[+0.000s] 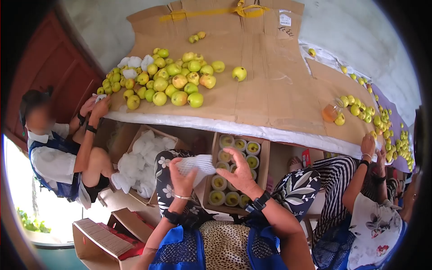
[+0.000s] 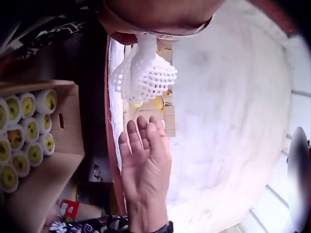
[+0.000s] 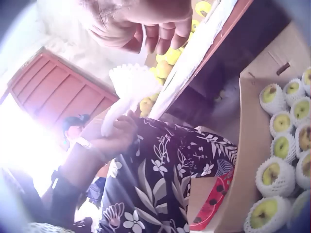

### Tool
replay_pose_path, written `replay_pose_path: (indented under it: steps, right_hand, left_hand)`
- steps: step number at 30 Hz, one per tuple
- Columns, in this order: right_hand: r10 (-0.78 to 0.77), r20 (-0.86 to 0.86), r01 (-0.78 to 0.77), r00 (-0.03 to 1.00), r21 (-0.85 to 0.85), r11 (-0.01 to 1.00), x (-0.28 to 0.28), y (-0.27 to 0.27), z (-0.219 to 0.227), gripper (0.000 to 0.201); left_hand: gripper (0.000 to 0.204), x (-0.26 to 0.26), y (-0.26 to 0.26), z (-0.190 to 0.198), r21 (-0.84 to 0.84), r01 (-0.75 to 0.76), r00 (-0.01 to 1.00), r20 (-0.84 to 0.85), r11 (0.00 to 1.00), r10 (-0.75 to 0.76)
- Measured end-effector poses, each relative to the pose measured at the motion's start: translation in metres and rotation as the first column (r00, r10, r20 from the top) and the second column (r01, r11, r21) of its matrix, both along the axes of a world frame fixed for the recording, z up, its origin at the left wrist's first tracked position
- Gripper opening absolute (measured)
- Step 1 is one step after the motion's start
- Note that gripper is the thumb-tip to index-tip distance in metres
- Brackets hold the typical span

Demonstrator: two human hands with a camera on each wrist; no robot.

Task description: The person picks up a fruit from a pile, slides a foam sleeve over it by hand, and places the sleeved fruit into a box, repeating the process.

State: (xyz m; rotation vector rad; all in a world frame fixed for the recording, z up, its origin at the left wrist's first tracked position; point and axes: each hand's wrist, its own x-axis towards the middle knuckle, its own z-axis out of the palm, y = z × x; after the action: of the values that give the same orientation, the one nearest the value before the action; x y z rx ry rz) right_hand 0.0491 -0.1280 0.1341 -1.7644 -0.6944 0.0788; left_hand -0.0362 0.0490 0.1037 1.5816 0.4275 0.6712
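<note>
A white foam fruit net [image 1: 200,166] hangs from my left hand [image 1: 181,179], gripped at one end between thumb and fingers. Its mesh end [image 2: 154,80] spreads loosely toward the right in the left wrist view. My right hand [image 1: 240,174] is held beside the net with its fingers extended and palm turned toward it, holding nothing. In the right wrist view, the left hand [image 3: 116,132] has the narrow end of the net bunched in its fingers. Below both hands stands a cardboard box [image 1: 265,173] filled with rows of netted yellow-green apples [image 1: 218,182].
Loose apples [image 1: 179,81] are heaped on the cardboard-covered table [image 1: 270,96] ahead. Left of my knees, a box holds white foam nets [image 1: 146,155]. People sit at either side, their hands at the table edge. A glass jar [image 1: 330,112] lies among apples at right.
</note>
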Motion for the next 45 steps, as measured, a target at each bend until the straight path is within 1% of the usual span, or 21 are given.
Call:
replay_pose_path:
  steps: [2,4,5,8,10,12,14,16,19,25,28,31,33,35,38,39,40,41,43,44,45]
  right_hand:
    - [0.091,0.202,-0.070,0.975,-0.111,0.991,-0.002,0.004,0.002,0.076]
    - [0.251,0.114,-0.226,0.961,-0.196,0.954,-0.003,0.010,0.000,0.088]
    - [0.319,0.048,-0.297,0.947,-0.255,0.920,-0.004,0.009,0.003,0.089]
    - [0.427,-0.216,-0.475,0.878,-0.285,0.832,-0.006,0.010,0.001,0.083]
    - [0.504,-0.304,-0.585,0.808,-0.315,0.747,-0.011,0.013,-0.006,0.075]
    - [0.516,-0.404,-0.629,0.755,-0.228,0.743,-0.020,0.016,-0.029,0.068]
    - [0.538,-0.456,-0.661,0.709,-0.164,0.732,-0.028,0.017,-0.048,0.060]
    - [0.575,-0.451,-0.688,0.683,-0.131,0.714,-0.026,0.020,-0.049,0.051]
    - [0.508,-0.663,-0.666,0.550,0.020,0.746,-0.025,0.025,-0.016,0.039]
    - [0.542,-0.618,-0.710,0.569,-0.038,0.703,-0.015,0.049,0.002,0.033]
    - [0.522,-0.710,-0.736,0.473,0.007,0.677,0.003,0.073,0.022,0.025]
    - [0.495,-0.775,-0.774,0.394,0.012,0.633,0.018,0.104,0.032,0.027]
    - [0.452,-0.840,-0.789,0.301,0.047,0.613,0.028,0.118,0.033,0.031]
    - [0.477,-0.826,-0.846,0.301,-0.001,0.533,0.028,0.121,0.038,0.033]
    - [0.521,-0.820,-0.923,0.235,-0.020,0.385,0.031,0.129,0.043,0.034]
    - [0.526,-0.825,-0.941,0.206,-0.019,0.339,0.033,0.129,0.044,0.034]
    - [0.528,-0.831,-0.958,0.172,-0.016,0.287,0.034,0.128,0.048,0.034]
    - [0.556,-0.794,-0.957,0.246,-0.110,0.267,0.044,0.129,0.055,0.033]
    - [0.615,-0.725,-0.948,0.310,-0.184,0.261,0.080,0.126,0.068,0.042]
    - [0.621,-0.663,-0.903,0.417,-0.226,0.366,0.101,0.123,0.073,0.048]
    - [0.591,-0.641,-0.830,0.489,-0.135,0.541,0.127,0.120,0.076,0.046]
  left_hand:
    - [0.054,-0.002,-0.024,0.039,0.283,0.108,0.993,-0.080,0.953,-0.089]
    - [0.049,-0.004,-0.025,0.026,0.253,0.315,0.948,-0.138,0.915,-0.288]
    - [0.037,-0.001,-0.026,0.012,0.115,0.322,0.947,-0.026,0.940,-0.321]
    - [0.031,-0.002,-0.017,0.020,-0.077,0.340,0.940,0.011,0.937,-0.340]
    - [0.021,-0.003,-0.013,0.023,0.010,0.368,0.928,-0.066,0.930,-0.367]
    - [0.016,-0.004,-0.012,0.029,0.057,0.395,0.914,-0.121,0.917,-0.387]
    - [0.011,-0.001,-0.012,0.037,0.262,0.339,0.939,-0.155,0.903,-0.308]
    - [0.010,0.002,-0.002,0.039,0.493,0.313,0.950,-0.160,0.812,-0.269]
    - [0.011,-0.001,0.008,0.050,0.499,0.228,0.969,-0.201,0.836,-0.145]
    - [0.015,-0.004,0.028,0.052,0.587,-0.088,0.990,-0.039,0.805,0.136]
    - [0.021,-0.009,0.050,0.063,0.532,-0.029,0.914,-0.330,0.846,0.238]
    - [0.045,-0.009,0.057,0.110,0.857,-0.078,0.965,-0.063,0.510,0.254]
    - [0.060,-0.015,0.057,0.133,0.868,0.242,0.952,-0.300,0.433,0.069]
    - [0.066,-0.015,0.053,0.141,0.830,0.487,0.867,-0.496,0.272,-0.040]
    - [0.062,-0.012,0.071,0.091,0.748,0.584,0.804,-0.586,0.317,-0.101]
    - [0.053,-0.009,0.071,0.087,0.709,0.564,0.818,-0.552,0.425,-0.164]
    - [0.051,-0.008,0.072,0.082,0.700,0.544,0.824,-0.549,0.462,-0.139]
    - [0.049,-0.009,0.077,0.075,0.694,0.520,0.831,-0.546,0.498,-0.107]
    - [0.042,-0.007,0.083,0.072,0.670,0.445,0.836,-0.549,0.595,-0.007]
    - [0.041,-0.001,0.083,0.070,0.749,0.383,0.888,-0.460,0.540,0.007]
    - [0.041,0.006,0.082,0.066,0.815,0.313,0.930,-0.367,0.487,0.016]
